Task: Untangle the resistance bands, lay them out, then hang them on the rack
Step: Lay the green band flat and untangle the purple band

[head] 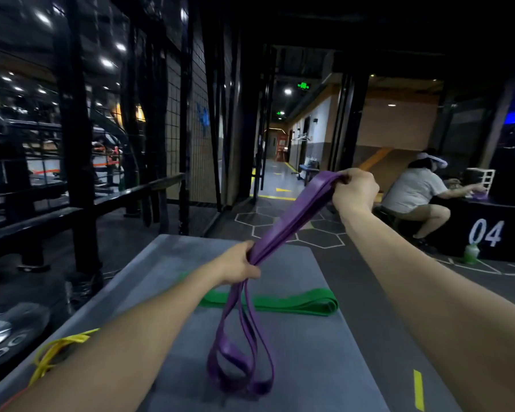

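Observation:
A purple resistance band (292,217) is stretched between my two hands above a grey mat (304,352). My right hand (356,190) grips its upper end, raised to the right. My left hand (240,264) is closed around its middle, and several purple loops hang below it down to the mat. A green band (298,303) lies flat across the mat behind the loops. A thin yellow band (55,350) lies bunched at the mat's left edge, partly hidden by my left forearm.
A black metal rack frame (75,150) and rails stand at the left. A person (414,194) sits at the right beside a black box marked 04 (488,233), with a green bottle (471,253) on the floor. A corridor opens straight ahead.

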### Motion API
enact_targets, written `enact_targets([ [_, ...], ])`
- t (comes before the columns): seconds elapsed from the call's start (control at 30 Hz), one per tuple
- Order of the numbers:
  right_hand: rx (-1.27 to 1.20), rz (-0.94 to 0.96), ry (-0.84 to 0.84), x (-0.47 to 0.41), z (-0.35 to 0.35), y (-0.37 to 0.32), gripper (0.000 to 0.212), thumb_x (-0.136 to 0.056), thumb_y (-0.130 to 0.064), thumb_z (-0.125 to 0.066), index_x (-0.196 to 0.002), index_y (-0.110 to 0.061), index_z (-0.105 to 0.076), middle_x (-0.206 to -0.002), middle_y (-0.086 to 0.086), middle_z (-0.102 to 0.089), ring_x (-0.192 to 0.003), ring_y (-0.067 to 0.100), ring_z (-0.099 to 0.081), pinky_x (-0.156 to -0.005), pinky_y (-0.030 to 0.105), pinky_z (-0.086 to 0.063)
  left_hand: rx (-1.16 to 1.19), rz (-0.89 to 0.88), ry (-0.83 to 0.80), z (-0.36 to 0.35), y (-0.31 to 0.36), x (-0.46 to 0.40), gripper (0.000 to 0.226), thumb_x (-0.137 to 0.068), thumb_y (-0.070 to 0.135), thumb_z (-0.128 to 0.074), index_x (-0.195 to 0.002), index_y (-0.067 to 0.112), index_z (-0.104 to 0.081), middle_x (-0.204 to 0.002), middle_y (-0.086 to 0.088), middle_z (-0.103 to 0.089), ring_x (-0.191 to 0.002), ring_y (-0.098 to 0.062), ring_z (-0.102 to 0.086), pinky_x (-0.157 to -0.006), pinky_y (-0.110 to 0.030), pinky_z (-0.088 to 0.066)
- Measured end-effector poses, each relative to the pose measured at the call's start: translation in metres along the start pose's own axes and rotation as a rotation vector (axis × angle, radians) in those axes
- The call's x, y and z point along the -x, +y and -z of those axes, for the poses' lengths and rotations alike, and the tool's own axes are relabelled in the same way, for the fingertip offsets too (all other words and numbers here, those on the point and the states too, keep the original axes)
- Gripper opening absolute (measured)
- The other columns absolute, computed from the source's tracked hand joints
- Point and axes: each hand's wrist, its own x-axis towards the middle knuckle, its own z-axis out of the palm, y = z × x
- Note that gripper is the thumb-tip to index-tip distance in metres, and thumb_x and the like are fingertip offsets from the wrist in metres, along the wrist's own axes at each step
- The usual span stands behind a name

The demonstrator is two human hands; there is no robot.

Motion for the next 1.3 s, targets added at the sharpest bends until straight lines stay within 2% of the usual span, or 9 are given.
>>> enact_targets([
  [0.27, -0.078, -0.272, -0.035, 0.013, -0.053, 0.08, 0.024, -0.081, 0.001, -0.057, -0.099, -0.005, -0.072, -0.099, 0.019, -0.07, -0.098, 0.032, -0.064, -0.091, 0.036, -0.05, -0.575, 0.039, -0.028, 0.069, -0.034, -0.032, 0.019, -0.08, 0.004, -0.053, -0.091, 0.017, -0.043, -0.082, 0.0, -0.049, -0.081, -0.02, -0.052, -0.057, -0.028, -0.036],
  [0.43, -0.167, -0.394, -0.151, 0.03, -0.122, 0.121, 0.013, -0.083, -0.001, -0.06, -0.092, -0.005, -0.069, -0.082, 0.012, -0.065, -0.08, 0.026, -0.062, -0.079, 0.04, -0.055, -0.926, 0.105, -0.151, 0.112, -0.062, -0.06, 0.01, -0.082, 0.035, -0.048, -0.082, 0.032, -0.038, -0.101, -0.004, -0.058, -0.091, -0.024, -0.056, -0.082, -0.037, -0.049],
  [0.53, -0.156, -0.457, -0.19, 0.042, -0.146, 0.16, 0.007, -0.086, -0.006, -0.062, -0.089, -0.005, -0.067, -0.085, 0.014, -0.065, -0.076, 0.023, -0.057, -0.068, 0.031, -0.045, -1.013, 0.164, -0.21, 0.094, -0.093, -0.079, 0.018, -0.085, 0.024, -0.046, -0.103, 0.026, -0.042, -0.113, -0.004, -0.053, -0.107, -0.025, -0.052, -0.085, -0.036, -0.043],
  [0.67, -0.026, -0.546, -0.208, 0.067, -0.153, 0.228, 0.014, -0.084, -0.01, -0.065, -0.096, -0.003, -0.067, -0.097, 0.019, -0.068, -0.092, 0.031, -0.063, -0.077, 0.036, -0.047, -0.92, 0.176, -0.306, 0.019, -0.144, -0.103, 0.03, -0.085, 0.008, -0.046, -0.114, 0.017, -0.045, -0.125, -0.012, -0.052, -0.113, -0.029, -0.051, -0.098, -0.039, -0.042],
  [0.83, 0.18, -0.532, -0.162, 0.089, -0.129, 0.297, 0.023, -0.083, 0.0, -0.055, -0.102, -0.007, -0.065, -0.106, 0.016, -0.068, -0.102, 0.034, -0.06, -0.086, 0.037, -0.046, -0.755, 0.137, -0.444, -0.077, -0.185, -0.114, 0.031, -0.084, 0.011, -0.048, -0.114, 0.014, -0.04, -0.12, -0.016, -0.055, -0.107, -0.031, -0.054, -0.092, -0.037, -0.045],
  [0.9, 0.231, -0.48, -0.134, 0.09, -0.116, 0.309, 0.027, -0.082, 0.003, -0.05, -0.103, -0.008, -0.063, -0.106, 0.014, -0.066, -0.101, 0.033, -0.059, -0.082, 0.036, -0.044, -0.732, 0.113, -0.407, -0.099, -0.189, -0.116, 0.041, -0.084, 0.013, -0.051, -0.122, 0.012, -0.036, -0.122, -0.015, -0.053, -0.111, -0.03, -0.053, -0.092, -0.036, -0.043],
  [1.03, 0.296, -0.457, -0.14, 0.091, -0.099, 0.326, 0.027, -0.084, 0.004, -0.045, -0.104, -0.009, -0.058, -0.107, 0.013, -0.062, -0.097, 0.033, -0.056, -0.073, 0.03, -0.035, -0.684, 0.03, -0.268, -0.131, -0.191, -0.115, 0.037, -0.084, 0.022, -0.056, -0.115, 0.018, -0.036, -0.114, -0.006, -0.055, -0.108, -0.025, -0.051, -0.082, -0.034, -0.034],
  [1.17, 0.317, -0.459, -0.132, 0.097, -0.097, 0.34, 0.023, -0.084, 0.004, -0.045, -0.099, -0.008, -0.058, -0.103, 0.015, -0.062, -0.087, 0.03, -0.054, -0.072, 0.029, -0.035, -0.413, 0.009, -0.179, -0.143, -0.202, -0.111, 0.048, -0.078, 0.04, -0.07, -0.115, 0.022, -0.047, -0.108, 0.006, -0.046, -0.108, -0.016, -0.048, -0.094, -0.034, -0.038],
  [1.3, 0.335, -0.37, -0.143, 0.099, -0.096, 0.341, 0.026, -0.084, 0.008, -0.043, -0.1, -0.009, -0.056, -0.106, 0.011, -0.057, -0.081, 0.025, -0.048, -0.069, 0.032, -0.038, -0.292, -0.044, -0.133, -0.144, -0.207, -0.11, 0.053, -0.068, 0.038, -0.079, -0.113, 0.018, -0.059, -0.102, 0.004, -0.045, -0.103, -0.017, -0.049, -0.096, -0.03, -0.04],
])
